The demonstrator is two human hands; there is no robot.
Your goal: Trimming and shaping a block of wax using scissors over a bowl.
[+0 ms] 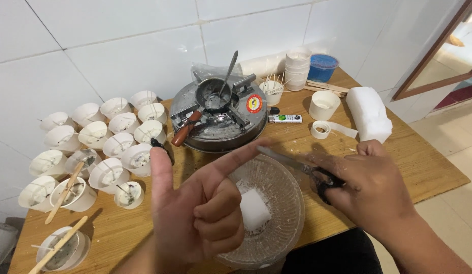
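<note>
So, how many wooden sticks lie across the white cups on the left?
2. One wooden stick rests across cups in the left group; the other lies over the nearest cup. More may be hidden.

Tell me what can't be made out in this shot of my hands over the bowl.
- Bowl: near rim hidden by the left hand and cut off by the bottom edge, head view.
- Knife: handle buried in the right hand; blade motion-blurred.
- White block: left part behind the left hand.
- Cups: contents too small to tell.
</note>
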